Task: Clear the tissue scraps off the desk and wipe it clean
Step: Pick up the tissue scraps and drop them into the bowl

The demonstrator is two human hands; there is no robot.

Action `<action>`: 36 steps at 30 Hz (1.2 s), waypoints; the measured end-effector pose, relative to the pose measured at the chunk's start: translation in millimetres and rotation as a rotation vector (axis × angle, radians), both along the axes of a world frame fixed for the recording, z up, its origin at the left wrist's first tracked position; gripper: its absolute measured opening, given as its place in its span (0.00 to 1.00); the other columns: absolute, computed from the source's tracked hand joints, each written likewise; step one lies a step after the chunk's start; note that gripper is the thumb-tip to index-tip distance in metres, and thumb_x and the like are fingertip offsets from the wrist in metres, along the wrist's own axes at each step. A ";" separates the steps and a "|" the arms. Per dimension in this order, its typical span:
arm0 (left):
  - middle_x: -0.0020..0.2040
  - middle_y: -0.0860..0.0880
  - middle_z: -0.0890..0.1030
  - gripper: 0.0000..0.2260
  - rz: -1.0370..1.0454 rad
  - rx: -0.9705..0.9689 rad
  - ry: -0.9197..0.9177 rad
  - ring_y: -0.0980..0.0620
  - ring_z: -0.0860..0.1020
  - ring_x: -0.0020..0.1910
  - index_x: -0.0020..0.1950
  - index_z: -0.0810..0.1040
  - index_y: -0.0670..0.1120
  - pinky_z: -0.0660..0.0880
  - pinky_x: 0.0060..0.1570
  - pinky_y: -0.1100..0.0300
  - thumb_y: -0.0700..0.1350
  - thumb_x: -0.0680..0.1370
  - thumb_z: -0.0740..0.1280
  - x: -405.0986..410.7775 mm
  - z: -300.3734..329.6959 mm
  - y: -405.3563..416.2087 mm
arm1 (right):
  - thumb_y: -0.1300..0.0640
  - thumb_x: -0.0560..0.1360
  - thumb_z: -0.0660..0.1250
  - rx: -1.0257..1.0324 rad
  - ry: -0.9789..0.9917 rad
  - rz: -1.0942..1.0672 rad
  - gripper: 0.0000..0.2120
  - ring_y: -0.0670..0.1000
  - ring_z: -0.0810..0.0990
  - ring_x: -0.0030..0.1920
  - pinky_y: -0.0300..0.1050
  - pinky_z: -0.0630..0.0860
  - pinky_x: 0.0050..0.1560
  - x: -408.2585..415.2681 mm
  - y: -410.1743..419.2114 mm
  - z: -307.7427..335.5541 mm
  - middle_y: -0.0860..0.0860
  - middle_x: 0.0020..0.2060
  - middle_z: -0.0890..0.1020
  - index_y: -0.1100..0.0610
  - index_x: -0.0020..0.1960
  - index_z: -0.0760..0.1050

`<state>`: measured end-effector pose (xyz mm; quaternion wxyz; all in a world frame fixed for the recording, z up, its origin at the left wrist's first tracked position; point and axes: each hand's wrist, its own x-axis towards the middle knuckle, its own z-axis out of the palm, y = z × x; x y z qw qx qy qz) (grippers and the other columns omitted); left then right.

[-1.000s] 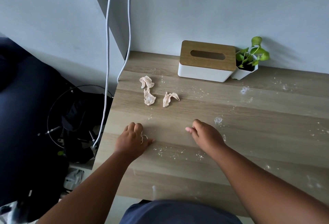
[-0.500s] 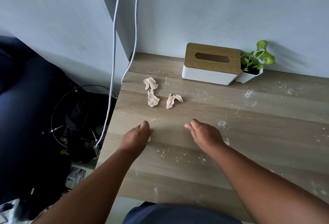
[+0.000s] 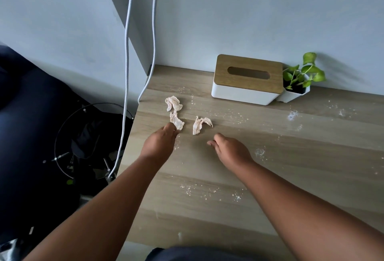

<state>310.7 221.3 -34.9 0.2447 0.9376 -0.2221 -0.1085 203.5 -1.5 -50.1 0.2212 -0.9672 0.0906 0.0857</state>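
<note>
Your left hand (image 3: 160,144) has slid up from the crumbs and its fingertips now touch the middle tissue scrap (image 3: 177,122), no pinch I can see yet, while your right hand (image 3: 229,149) hovers loosely curled and empty at 5 o'clock of the right scrap (image 3: 200,125), all three still sitting on the tabletop (image 3: 270,157).

Home desk corner w/ tissue box (image 3: 247,79), potted plant (image 3: 299,80), fan (image 3: 87,142).

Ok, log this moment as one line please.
phase: reaching for scraps | left hand: fingertips at nearest tissue scrap | right hand: loosely curled, empty, over desk | white crumbs: unwiped
</note>
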 end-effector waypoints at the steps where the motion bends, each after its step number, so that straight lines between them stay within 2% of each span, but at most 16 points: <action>1: 0.44 0.38 0.81 0.10 0.006 0.003 -0.017 0.32 0.78 0.41 0.53 0.73 0.41 0.66 0.35 0.51 0.49 0.85 0.62 6.6 0.3 -3.7 | 0.44 0.85 0.58 -0.015 -0.001 -0.002 0.16 0.61 0.79 0.35 0.47 0.66 0.33 4.5 -0.3 -0.1 0.55 0.34 0.82 0.56 0.48 0.69; 6: 0.45 0.38 0.81 0.09 0.025 0.009 -0.082 0.33 0.78 0.43 0.53 0.73 0.41 0.67 0.37 0.50 0.46 0.85 0.61 39.8 -5.2 -19.1 | 0.37 0.83 0.55 -0.072 -0.014 -0.033 0.17 0.60 0.82 0.40 0.47 0.67 0.34 24.2 -0.9 -3.5 0.50 0.37 0.82 0.50 0.48 0.68; 9: 0.48 0.37 0.80 0.06 -0.004 0.007 -0.102 0.33 0.77 0.48 0.54 0.76 0.39 0.73 0.46 0.45 0.42 0.84 0.63 59.0 -15.1 -24.0 | 0.34 0.78 0.60 -0.083 -0.046 -0.036 0.21 0.58 0.83 0.45 0.48 0.75 0.38 36.8 -4.0 -8.0 0.49 0.46 0.84 0.49 0.59 0.70; 11: 0.52 0.37 0.79 0.08 -0.057 0.061 -0.118 0.34 0.76 0.51 0.58 0.77 0.40 0.73 0.53 0.43 0.42 0.82 0.65 69.3 -23.9 -25.1 | 0.33 0.77 0.62 -0.095 -0.040 -0.027 0.25 0.59 0.83 0.50 0.49 0.79 0.42 45.7 -5.2 -10.6 0.50 0.53 0.83 0.50 0.63 0.68; 14: 0.59 0.37 0.77 0.18 -0.129 0.155 -0.167 0.34 0.74 0.57 0.64 0.78 0.41 0.72 0.59 0.43 0.50 0.78 0.70 82.8 -36.2 -24.1 | 0.33 0.76 0.65 -0.114 -0.045 -0.010 0.30 0.60 0.82 0.54 0.53 0.79 0.47 59.5 -4.6 -14.4 0.53 0.57 0.81 0.53 0.67 0.69; 16: 0.64 0.38 0.74 0.26 -0.152 0.172 -0.185 0.36 0.73 0.58 0.67 0.77 0.44 0.73 0.60 0.44 0.56 0.75 0.73 88.6 -40.7 -22.2 | 0.33 0.74 0.66 -0.130 -0.077 0.009 0.32 0.61 0.81 0.52 0.54 0.79 0.48 66.3 -1.5 -16.7 0.56 0.54 0.80 0.55 0.67 0.70; 18: 0.66 0.39 0.72 0.31 -0.188 0.211 -0.191 0.37 0.73 0.60 0.69 0.75 0.45 0.73 0.60 0.44 0.63 0.73 0.71 94.5 -45.0 -21.0 | 0.32 0.73 0.67 -0.158 -0.093 0.027 0.32 0.61 0.80 0.49 0.54 0.78 0.46 72.0 2.9 -20.0 0.56 0.51 0.79 0.55 0.65 0.72; 22: 0.65 0.40 0.74 0.32 -0.225 0.215 -0.253 0.37 0.74 0.58 0.67 0.76 0.44 0.73 0.58 0.44 0.67 0.74 0.68 98.6 -53.3 -20.4 | 0.31 0.72 0.67 -0.218 -0.047 0.057 0.31 0.61 0.76 0.50 0.55 0.76 0.48 75.7 12.6 -26.3 0.57 0.53 0.76 0.54 0.63 0.73; 25: 0.57 0.40 0.77 0.26 -0.202 0.164 -0.320 0.37 0.75 0.52 0.60 0.80 0.42 0.74 0.53 0.43 0.64 0.77 0.67 95.9 -59.3 -18.6 | 0.37 0.74 0.69 -0.248 -0.066 0.067 0.24 0.59 0.76 0.47 0.54 0.76 0.44 75.9 15.7 -28.2 0.56 0.50 0.76 0.55 0.58 0.76; 28: 0.51 0.38 0.77 0.21 -0.179 0.166 -0.329 0.37 0.75 0.47 0.52 0.79 0.40 0.73 0.48 0.43 0.60 0.80 0.65 93.3 -62.0 -17.6 | 0.50 0.74 0.74 -0.278 -0.131 0.066 0.11 0.60 0.78 0.40 0.53 0.76 0.38 77.1 16.5 -28.2 0.56 0.43 0.77 0.56 0.48 0.77; 30: 0.48 0.38 0.78 0.19 -0.195 0.180 -0.330 0.36 0.76 0.45 0.49 0.79 0.39 0.74 0.45 0.43 0.56 0.81 0.64 92.0 -61.5 -18.5 | 0.58 0.75 0.75 -0.272 -0.152 0.075 0.07 0.61 0.78 0.36 0.52 0.75 0.35 76.5 16.6 -26.5 0.57 0.39 0.78 0.58 0.43 0.77; 33: 0.44 0.38 0.79 0.17 -0.229 0.203 -0.260 0.35 0.78 0.42 0.48 0.79 0.39 0.76 0.42 0.43 0.52 0.79 0.61 90.9 -54.4 -20.7 | 0.65 0.73 0.74 -0.194 -0.123 0.070 0.07 0.62 0.78 0.35 0.52 0.74 0.34 74.9 16.5 -20.3 0.58 0.36 0.78 0.60 0.43 0.77; 36: 0.44 0.38 0.81 0.16 -0.223 0.219 -0.153 0.34 0.79 0.44 0.49 0.79 0.38 0.76 0.45 0.44 0.50 0.76 0.62 93.2 -46.9 -23.2 | 0.68 0.75 0.67 -0.120 -0.032 0.053 0.06 0.63 0.79 0.44 0.55 0.74 0.42 74.0 12.9 -17.4 0.60 0.44 0.80 0.61 0.50 0.76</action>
